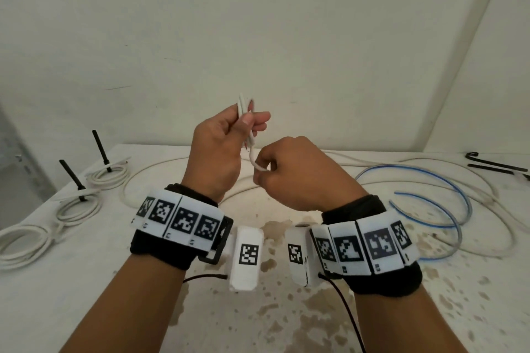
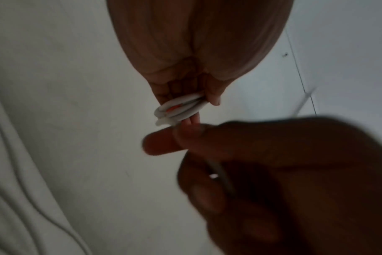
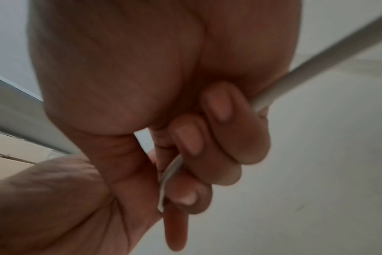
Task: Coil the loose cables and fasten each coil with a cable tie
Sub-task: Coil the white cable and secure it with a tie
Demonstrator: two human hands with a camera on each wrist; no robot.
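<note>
Both hands are raised above the white table (image 1: pixel 94 261). My left hand (image 1: pixel 226 146) pinches a small folded bundle of white cable (image 1: pixel 243 107) between thumb and fingers; the left wrist view shows the same cable (image 2: pixel 181 108) with an orange core end. My right hand (image 1: pixel 289 173) curls round the cable a little lower, where it bends out of the bundle. In the right wrist view the cable (image 3: pixel 316 69) runs through my curled right fingers (image 3: pixel 220 131). The rest of this cable lies in wide loops on the table behind my hands.
Three white coils (image 1: pixel 107 176) (image 1: pixel 79 208) (image 1: pixel 24 241) lie at the left, two with black cable ties (image 1: pixel 100 149) standing up. A loose blue cable (image 1: pixel 447 198) and white cable (image 1: pixel 487 200) sprawl at the right. Spare black ties (image 1: pixel 493 165) lie at the far right.
</note>
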